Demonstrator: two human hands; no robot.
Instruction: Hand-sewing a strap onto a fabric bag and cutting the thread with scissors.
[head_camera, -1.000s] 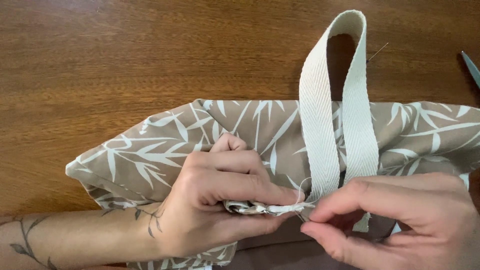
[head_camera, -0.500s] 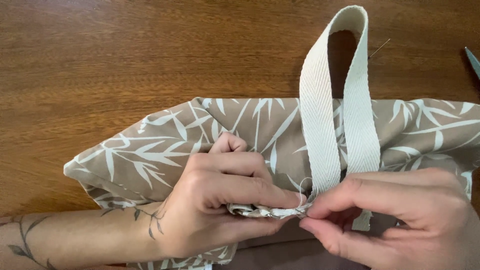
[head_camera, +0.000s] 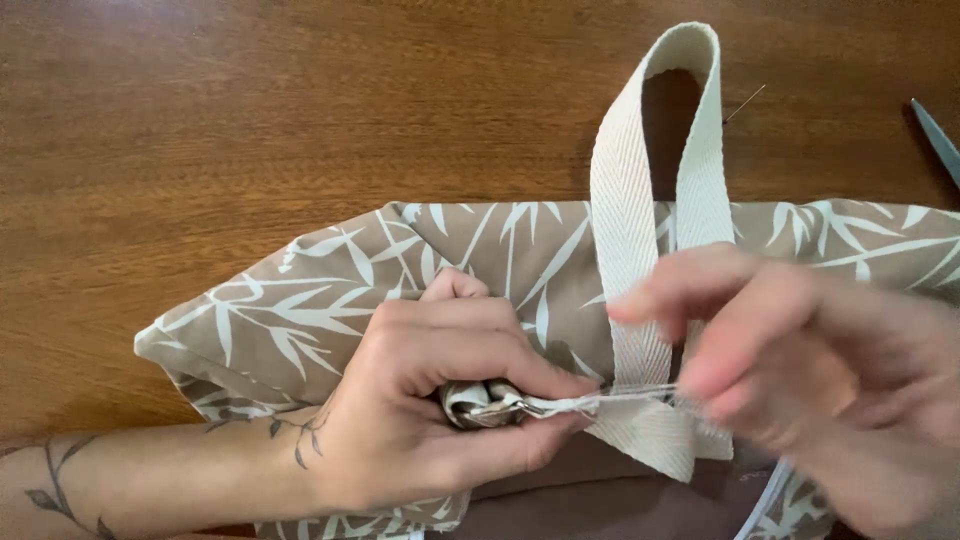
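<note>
A tan fabric bag (head_camera: 330, 290) printed with white leaves lies on a wooden table (head_camera: 250, 120). A cream webbing strap (head_camera: 628, 210) loops up from its edge. My left hand (head_camera: 440, 400) pinches the folded bag edge (head_camera: 490, 402) just left of the strap's base. My right hand (head_camera: 800, 370) is blurred and hovers over the strap's base, fingers bent; a thin pale thread (head_camera: 620, 397) stretches from the pinched edge toward it. Whether the right fingers grip the thread or a needle is hidden.
A thin pin or needle (head_camera: 745, 103) lies on the wood right of the strap's loop. A scissor blade tip (head_camera: 938, 140) pokes in at the right edge. A brown lining (head_camera: 600, 505) shows under the bag at the bottom.
My right hand has lifted and spread from its pinch at the strap's base and is now blurred with motion. My left hand keeps its hold on the folded edge.
</note>
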